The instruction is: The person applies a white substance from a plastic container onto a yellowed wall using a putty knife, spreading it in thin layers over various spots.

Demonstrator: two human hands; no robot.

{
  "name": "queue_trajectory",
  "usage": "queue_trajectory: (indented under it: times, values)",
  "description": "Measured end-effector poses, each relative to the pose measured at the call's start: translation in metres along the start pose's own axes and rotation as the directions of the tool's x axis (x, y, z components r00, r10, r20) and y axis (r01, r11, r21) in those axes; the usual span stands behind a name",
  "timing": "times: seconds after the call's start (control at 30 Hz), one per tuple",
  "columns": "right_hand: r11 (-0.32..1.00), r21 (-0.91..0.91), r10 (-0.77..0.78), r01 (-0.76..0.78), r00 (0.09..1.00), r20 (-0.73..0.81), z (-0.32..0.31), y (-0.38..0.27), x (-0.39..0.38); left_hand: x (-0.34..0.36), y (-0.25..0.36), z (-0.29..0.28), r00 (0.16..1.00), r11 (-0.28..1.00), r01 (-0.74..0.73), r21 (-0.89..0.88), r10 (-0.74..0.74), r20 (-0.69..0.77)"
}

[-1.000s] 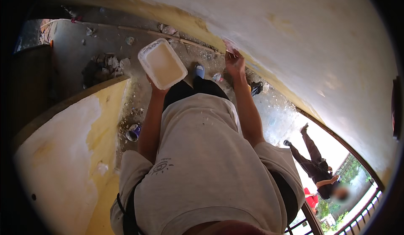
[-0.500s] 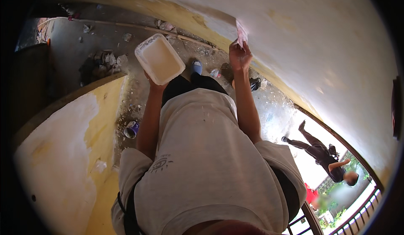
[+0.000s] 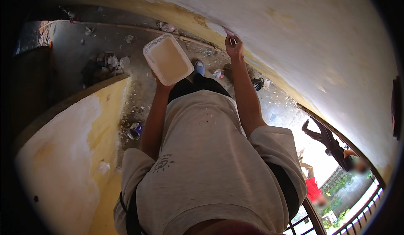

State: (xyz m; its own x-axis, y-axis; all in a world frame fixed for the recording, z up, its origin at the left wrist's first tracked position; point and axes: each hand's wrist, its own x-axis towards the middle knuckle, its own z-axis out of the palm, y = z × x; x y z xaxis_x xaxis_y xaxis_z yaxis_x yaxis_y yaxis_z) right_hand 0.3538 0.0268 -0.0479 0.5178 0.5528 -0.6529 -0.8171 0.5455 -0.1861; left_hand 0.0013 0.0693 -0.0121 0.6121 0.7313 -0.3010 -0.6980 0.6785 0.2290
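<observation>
My left hand (image 3: pixel 158 76) holds a white rectangular plastic tub (image 3: pixel 167 58) from beneath, with pale cream paste in it. My right hand (image 3: pixel 234 47) grips a thin, flat pinkish tool (image 3: pixel 228 32), raised against the patchy white-and-yellow wall (image 3: pixel 303 37) on my right; its edge is partly hidden by my fingers.
A low patched wall (image 3: pixel 63 142) stands on my left. The dusty floor holds rubble (image 3: pixel 101 66), a long pole (image 3: pixel 126 27) and a purple can (image 3: pixel 135 131). At the lower right, two people (image 3: pixel 332 146) are beyond an opening, near a dark railing (image 3: pixel 362 216).
My right hand rose and shifted right along the wall, then moved back left. The tub has shifted slightly right. The dark-clothed person has moved right and more of the red-clothed person shows.
</observation>
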Motion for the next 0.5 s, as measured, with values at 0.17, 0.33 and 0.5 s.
queue_trajectory:
  times: [0.17,0.33,0.5]
  values:
    - [0.985,0.105,0.129,-0.14,0.986,0.103,0.049,-0.02,-0.06,-0.001,0.003,-0.02,0.98,0.84,-0.184,0.511,0.2,0.024]
    - [0.997,-0.015,0.078,-0.077,0.957,0.28,0.035,-0.016,-0.139,-0.002,0.01,0.022,0.995,0.997,0.079,-0.014,-0.078,0.07]
    - [0.958,-0.283,0.118,-0.053,0.968,0.22,0.001,0.005,-0.142,0.0,0.013,0.04,0.989,0.995,0.095,0.006,-0.095,0.117]
